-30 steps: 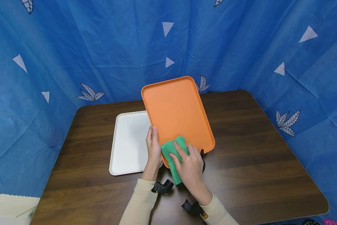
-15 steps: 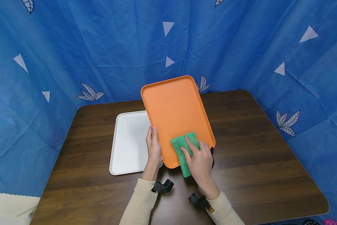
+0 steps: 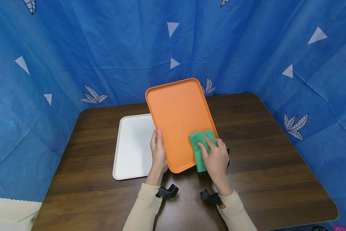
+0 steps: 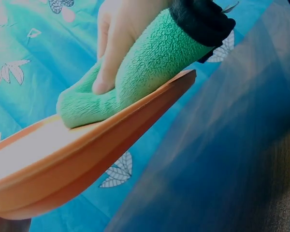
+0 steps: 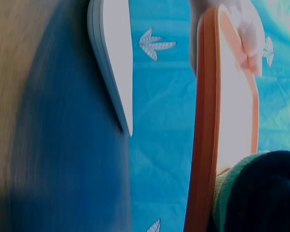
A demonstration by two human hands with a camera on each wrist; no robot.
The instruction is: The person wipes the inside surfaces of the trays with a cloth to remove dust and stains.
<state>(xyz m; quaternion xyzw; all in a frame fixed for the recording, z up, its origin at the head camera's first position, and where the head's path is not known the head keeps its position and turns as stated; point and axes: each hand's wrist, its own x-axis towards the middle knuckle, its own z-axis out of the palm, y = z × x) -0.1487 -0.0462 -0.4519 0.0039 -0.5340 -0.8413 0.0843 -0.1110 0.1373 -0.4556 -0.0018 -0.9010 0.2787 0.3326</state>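
An orange rectangular tray [image 3: 178, 118] is held up at a tilt over the table. My left hand [image 3: 158, 154] grips its left edge, thumb on the upper face and the other fingers hidden behind. On the tray's lower right part lies a folded green cloth [image 3: 200, 149], fuzzy like a towel. My right hand [image 3: 217, 157] holds this cloth and presses it against the tray's face near the right rim. In the left wrist view, the right thumb digs into the cloth [image 4: 154, 63], which bulges over the tray's rim.
A white rectangular tray [image 3: 132, 147] lies on the brown wooden table [image 3: 262, 154], to the left of the orange one and partly covered by it in the head view. Blue curtains [image 3: 118, 41] with leaf and triangle prints hang behind and at both sides.
My right hand has slid the green cloth rightward and slightly up across the orange tray, from its lower left corner to near the right rim. The left hand and both trays stay put.
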